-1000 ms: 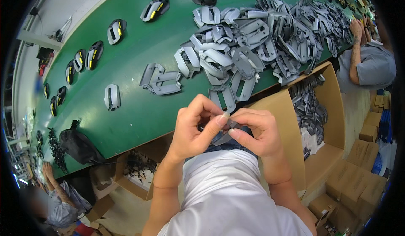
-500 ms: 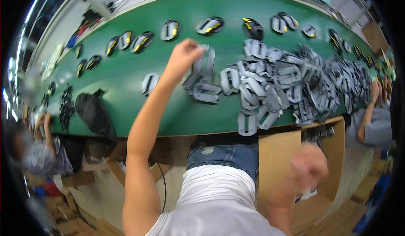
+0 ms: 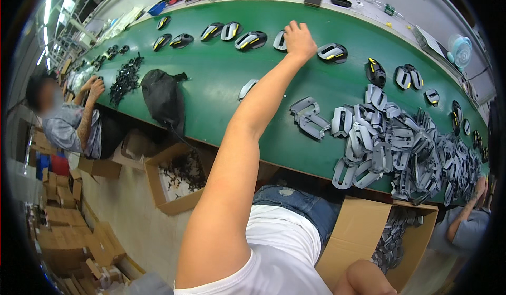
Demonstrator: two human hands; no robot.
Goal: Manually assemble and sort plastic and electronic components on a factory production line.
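— Silver-and-black shell piece (image 3: 280,41): where on the counter (image 3: 221,84)?
— Far side, in the row of like shells along the back edge, between a darker shell (image 3: 251,40) to the left and another (image 3: 332,52) to the right. Well beyond the grey pile of frames (image 3: 390,142).
— Which way from the grip?
— Just left of the left hand (image 3: 299,39), on its thumb side, touching or nearly so. Partly covered by the hand.
— Long axis?
— Roughly across the counter, pointing toward the back edge, about in line with the outstretched forearm.
— State of the grip?
— Knuckles up, fingers curled downward over the counter. Pinching the shell piece or merely resting beside it: cannot tell, fingertips hidden beneath the hand.
— Nearer hand?
— Left hand by far, arm fully extended. Right hand (image 3: 362,278) low at the bottom edge, beside the cardboard box (image 3: 348,231), well apart from the row; only a rounded bit showing, so spread or closed cannot be told.
— Anything close by in the way?
— Nothing between hand and shell piece; bare green surface around, black bag (image 3: 163,97) far off to the left.
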